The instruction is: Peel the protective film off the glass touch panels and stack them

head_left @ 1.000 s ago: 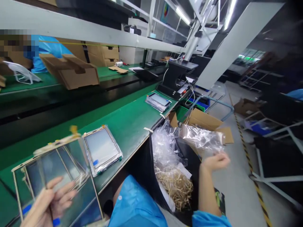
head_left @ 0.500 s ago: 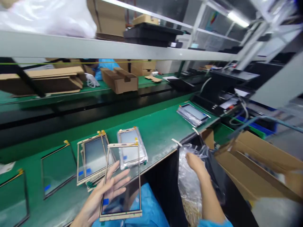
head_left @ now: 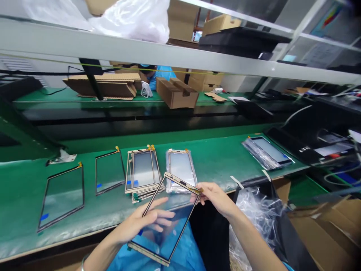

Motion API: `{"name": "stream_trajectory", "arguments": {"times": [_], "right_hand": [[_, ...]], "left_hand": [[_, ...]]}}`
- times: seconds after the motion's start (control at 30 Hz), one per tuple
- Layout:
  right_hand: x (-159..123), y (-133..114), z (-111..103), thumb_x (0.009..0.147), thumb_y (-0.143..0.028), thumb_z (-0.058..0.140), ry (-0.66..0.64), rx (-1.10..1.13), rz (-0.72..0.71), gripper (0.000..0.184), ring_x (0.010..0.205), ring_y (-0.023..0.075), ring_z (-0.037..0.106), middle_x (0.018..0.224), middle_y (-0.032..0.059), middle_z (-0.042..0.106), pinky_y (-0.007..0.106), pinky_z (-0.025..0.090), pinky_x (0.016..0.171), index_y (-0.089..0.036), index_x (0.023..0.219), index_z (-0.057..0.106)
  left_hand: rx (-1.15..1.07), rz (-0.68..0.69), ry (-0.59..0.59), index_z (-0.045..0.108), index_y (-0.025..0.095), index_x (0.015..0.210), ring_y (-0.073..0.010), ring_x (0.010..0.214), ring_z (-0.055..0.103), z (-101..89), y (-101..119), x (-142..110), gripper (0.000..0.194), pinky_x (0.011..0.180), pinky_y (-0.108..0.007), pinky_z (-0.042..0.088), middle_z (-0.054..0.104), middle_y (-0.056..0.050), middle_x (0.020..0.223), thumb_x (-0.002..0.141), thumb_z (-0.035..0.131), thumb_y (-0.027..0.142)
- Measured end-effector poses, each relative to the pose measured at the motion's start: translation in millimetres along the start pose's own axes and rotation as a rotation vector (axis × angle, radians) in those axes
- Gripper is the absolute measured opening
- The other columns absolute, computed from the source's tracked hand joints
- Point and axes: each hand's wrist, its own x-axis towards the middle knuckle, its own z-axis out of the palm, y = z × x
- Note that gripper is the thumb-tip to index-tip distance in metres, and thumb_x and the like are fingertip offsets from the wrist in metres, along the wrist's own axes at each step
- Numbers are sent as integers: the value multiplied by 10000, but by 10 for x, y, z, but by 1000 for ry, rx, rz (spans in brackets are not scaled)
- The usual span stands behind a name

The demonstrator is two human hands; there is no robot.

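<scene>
I hold a clear glass touch panel (head_left: 166, 226) with a gold-coloured border, tilted above my lap at the bench's front edge. My left hand (head_left: 143, 222) supports it from underneath, fingers spread behind the glass and thumb on its left edge. My right hand (head_left: 214, 195) pinches the panel's top right corner. Just behind it on the green bench (head_left: 214, 158) lie a stack of similar panels (head_left: 142, 171) and a panel wrapped in clear plastic (head_left: 180, 169). Two single panels (head_left: 63, 195) (head_left: 109, 176) lie further left.
Another stack of wrapped panels (head_left: 266, 150) lies at the bench's right end. A bin of crumpled clear plastic (head_left: 254, 210) stands by my right knee, with a cardboard box (head_left: 335, 222) beyond. Cardboard boxes (head_left: 176, 92) sit on the far conveyor, where a person in blue (head_left: 160, 71) works.
My right hand came out of the plastic-filled bin and took hold of the panel's top corner. The panel tilted over my lap. My view swung left along the bench.
</scene>
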Motion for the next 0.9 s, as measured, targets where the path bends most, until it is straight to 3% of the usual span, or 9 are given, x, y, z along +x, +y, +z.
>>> {"name": "stream_trajectory", "arguments": {"times": [0.2, 0.33, 0.47, 0.63, 0.8, 0.9], "right_hand": [[-61, 120, 230, 880, -531, 497, 262, -211, -166, 405, 564, 140, 550, 627, 11, 600, 251, 451, 554, -170, 722, 589], [-23, 113, 199, 935, -435, 426, 106, -458, -213, 385, 641, 164, 581, 682, 26, 616, 266, 455, 607, -172, 725, 614], [77, -197, 235, 941, -294, 459, 55, -692, -386, 196, 842, 173, 608, 898, 32, 660, 271, 443, 761, -202, 937, 632], [164, -533, 407, 950, -207, 449, -135, -904, -582, 133, 768, 153, 562, 827, 22, 608, 256, 421, 690, -192, 886, 565], [175, -573, 422, 970, -192, 387, -186, -1044, -632, 170, 705, 144, 529, 795, 27, 576, 250, 421, 630, -183, 858, 515], [140, -526, 414, 968, -166, 351, -107, -1157, -795, 200, 756, 165, 548, 855, 67, 594, 263, 441, 623, -174, 866, 522]], "left_hand": [[-10, 30, 10, 367, 196, 1399, -275, 1082, 619, -28, 57, -61, 576, 860, -390, 493, 593, -177, 1263, 892, 527, 416], [136, -14, 9, 409, 220, 1382, -262, 1067, 625, -107, 167, -174, 524, 858, -389, 498, 610, -160, 1245, 905, 502, 416], [320, -89, -76, 432, 240, 1372, -223, 1001, 648, -165, 279, -277, 480, 837, -355, 505, 640, -134, 1206, 920, 478, 396], [432, -117, -146, 430, 231, 1376, -231, 1012, 641, -145, 344, -305, 508, 843, -349, 494, 648, -130, 1190, 920, 451, 454], [417, -151, -149, 426, 213, 1376, -253, 1025, 641, -117, 384, -310, 551, 838, -366, 495, 648, -149, 1187, 902, 468, 490], [359, -176, -188, 435, 220, 1364, -254, 1016, 653, -145, 386, -275, 542, 788, -339, 511, 649, -153, 1184, 893, 495, 482]]}}
